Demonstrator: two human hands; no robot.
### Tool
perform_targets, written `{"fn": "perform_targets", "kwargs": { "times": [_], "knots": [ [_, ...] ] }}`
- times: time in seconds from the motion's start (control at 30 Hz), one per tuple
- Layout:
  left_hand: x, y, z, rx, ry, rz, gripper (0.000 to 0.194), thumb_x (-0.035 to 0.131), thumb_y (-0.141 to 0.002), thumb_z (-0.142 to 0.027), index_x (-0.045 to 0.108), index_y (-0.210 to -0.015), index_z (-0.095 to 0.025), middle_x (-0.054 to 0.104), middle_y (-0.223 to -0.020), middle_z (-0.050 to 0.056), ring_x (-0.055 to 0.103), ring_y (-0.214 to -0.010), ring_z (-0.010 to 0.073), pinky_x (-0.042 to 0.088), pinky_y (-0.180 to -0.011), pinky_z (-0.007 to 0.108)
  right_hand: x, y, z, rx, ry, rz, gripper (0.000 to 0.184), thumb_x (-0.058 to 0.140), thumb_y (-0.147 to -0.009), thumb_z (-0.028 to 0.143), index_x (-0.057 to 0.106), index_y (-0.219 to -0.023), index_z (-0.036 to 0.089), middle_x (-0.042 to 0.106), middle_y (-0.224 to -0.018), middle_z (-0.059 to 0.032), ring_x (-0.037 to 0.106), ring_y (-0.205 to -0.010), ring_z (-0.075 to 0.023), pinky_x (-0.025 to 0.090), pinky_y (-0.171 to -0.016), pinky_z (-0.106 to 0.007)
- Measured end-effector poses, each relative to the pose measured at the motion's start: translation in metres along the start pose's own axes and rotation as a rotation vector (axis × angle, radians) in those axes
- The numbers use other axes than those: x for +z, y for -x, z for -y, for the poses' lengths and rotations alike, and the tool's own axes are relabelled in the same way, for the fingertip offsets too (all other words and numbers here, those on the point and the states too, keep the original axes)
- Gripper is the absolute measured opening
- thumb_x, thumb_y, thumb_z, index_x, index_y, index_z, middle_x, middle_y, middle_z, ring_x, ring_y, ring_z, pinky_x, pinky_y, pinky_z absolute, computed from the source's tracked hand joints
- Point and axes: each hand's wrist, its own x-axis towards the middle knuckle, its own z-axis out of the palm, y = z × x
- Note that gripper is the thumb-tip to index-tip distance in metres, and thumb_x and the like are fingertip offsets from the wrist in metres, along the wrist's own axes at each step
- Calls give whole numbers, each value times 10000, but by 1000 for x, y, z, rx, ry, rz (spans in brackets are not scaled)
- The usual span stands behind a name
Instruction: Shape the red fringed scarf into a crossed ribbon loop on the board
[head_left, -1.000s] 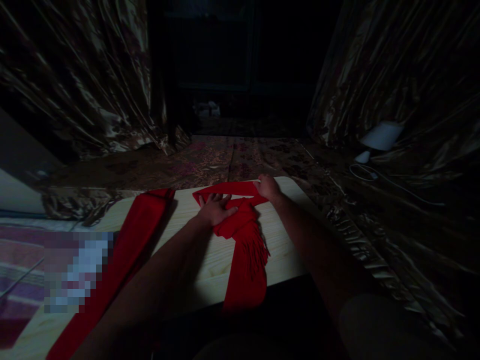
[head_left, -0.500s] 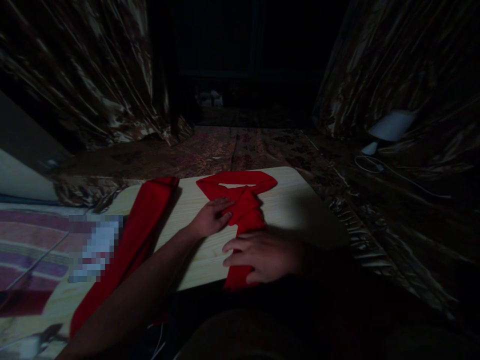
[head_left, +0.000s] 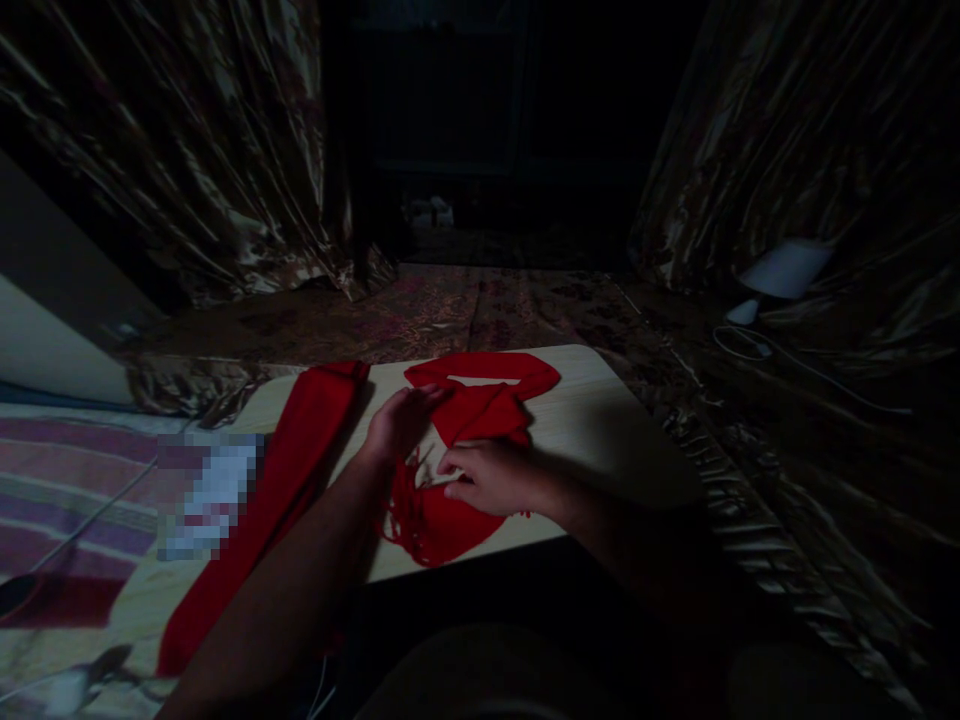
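The red scarf (head_left: 480,412) lies on the pale table (head_left: 607,440), toward its middle and far edge. Its far part makes a flat loop with wood showing through a narrow gap; below that the cloth overlaps in a thick, folded bunch. The lower end spreads near the table's near edge, its fringe (head_left: 405,505) fanned out on the left.

The left hand (head_left: 394,420) stands on edge at the left side of the bunch, fingers stretched out along the cloth; whether they pinch it I cannot tell. The right hand (head_left: 499,478) is over the scarf just below the bunch, fingers bent, the tips of thumb and forefinger apart; its other fingers are hidden, so I cannot tell if they grasp cloth.

Left of the hands, a long folded red cloth (head_left: 281,465) runs down the table, partly behind the left forearm. Beside it is a pixelated packet (head_left: 214,495), and further left a striped cover (head_left: 67,480). Beyond the table lies a patterned cloth (head_left: 450,300), between a left curtain (head_left: 255,150) and a right curtain (head_left: 765,120). A white lamp (head_left: 787,270) stands at right, its cord (head_left: 832,385) trailing.
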Motion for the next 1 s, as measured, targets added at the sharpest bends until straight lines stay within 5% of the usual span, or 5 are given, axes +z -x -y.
{"fn": "perform_targets", "kwargs": {
  "times": [0.13, 0.33, 0.53, 0.7, 1.0],
  "knots": [
    [-7, -3, -2, -25, 99, -34, 445, 480, -879, -476, 709, -1027, -124, 733, -1148, 181, 633, -1222, 316, 399, -1139, 537, -22, -8, -39, 131, -22, -385, 128, 560, -896, 233, 678, -856, 207, 717, -913, -53, 652, -867, -184, 474, -814, -292],
    [-20, -8, -5, -43, 229, -175, 413, 467, -891, -475, 656, -1030, -135, 719, -1053, 163, 697, -1039, 261, 549, -943, 453, -57, -4, -149, 673, -198, -1030, 99, 550, -791, 253, 618, -764, 186, 700, -737, -45, 634, -691, -188, 475, -659, -276],
    [-33, -17, -5, 69, 216, -404, 308, 501, -879, -422, 638, -901, -147, 670, -806, 95, 683, -779, 200, 576, -759, 351, -45, 8, -179, 692, -3, -1012, 109, 588, -764, 301, 643, -744, 210, 711, -716, -32, 641, -673, -198, 464, -644, -286],
    [-33, -18, 11, 283, -408, -582, 196, 630, -751, -332, 657, -854, -167, 692, -786, 46, 653, -739, 169, 539, -757, 300, -40, 9, -187, 614, 32, -979, 136, 567, -775, 287, 658, -849, 217, 726, -775, -32, 664, -707, -204, 484, -678, -301],
    [-27, -8, 17, 323, -1170, -18, 380, 627, -818, -465, 777, -1027, -185, 760, -1099, 121, 700, -1012, 277, 516, -962, 401, -36, 10, -203, 576, 8, -994, 158, 567, -782, 284, 642, -906, 221, 715, -771, -19, 657, -693, -194, 502, -688, -305]
  ]
}}
